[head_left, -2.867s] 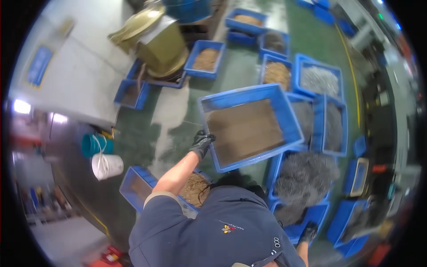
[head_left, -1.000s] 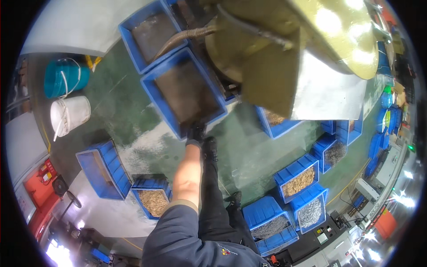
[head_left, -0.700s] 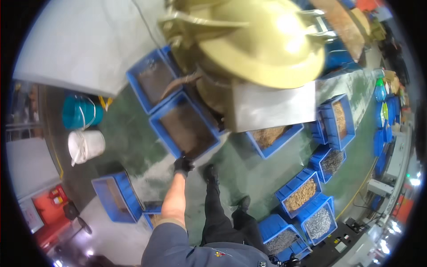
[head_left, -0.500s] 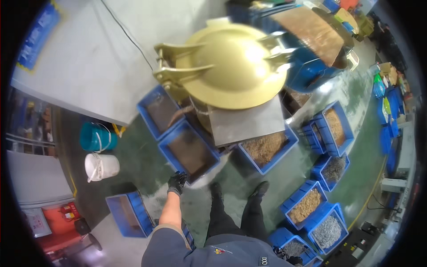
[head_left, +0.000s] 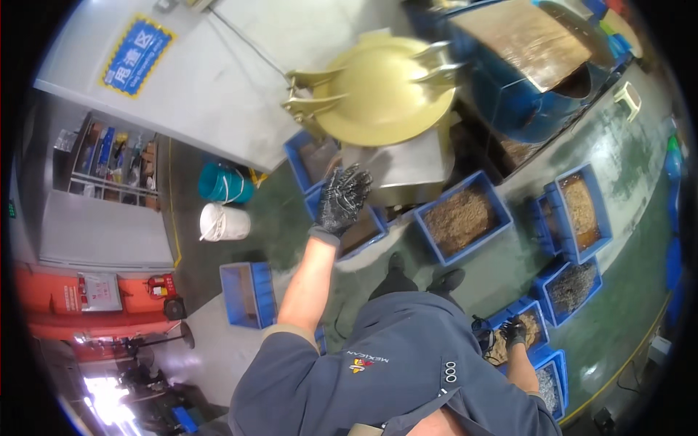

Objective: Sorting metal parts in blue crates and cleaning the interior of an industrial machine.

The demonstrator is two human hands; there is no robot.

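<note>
My left hand (head_left: 343, 200), in a black glove, is raised in front of a machine with a gold domed lid (head_left: 385, 91). Its fingers are stretched out, and nothing shows in them. Behind the hand, a blue bin (head_left: 372, 231) is partly covered from sight. My right hand (head_left: 513, 332), also gloved in black, is at my right side, over a blue bin of tan chips (head_left: 534, 327); its fingers are too small to read. A dark object (head_left: 481, 334) hangs beside it, too unclear to name. The lid is down on the machine's metal body (head_left: 407, 161).
A blue bin of brown chips (head_left: 465, 218) stands before my feet. More blue bins (head_left: 571, 287) line the right. Left are a teal bucket (head_left: 225, 185), a white bucket (head_left: 224, 221) and a blue bin (head_left: 247, 294). A large blue drum (head_left: 509, 102) stands behind.
My left hand has risen and moved forward from beside the bin to the machine's front. My right hand has come into clearer view. The whole view has shifted and tilted.
</note>
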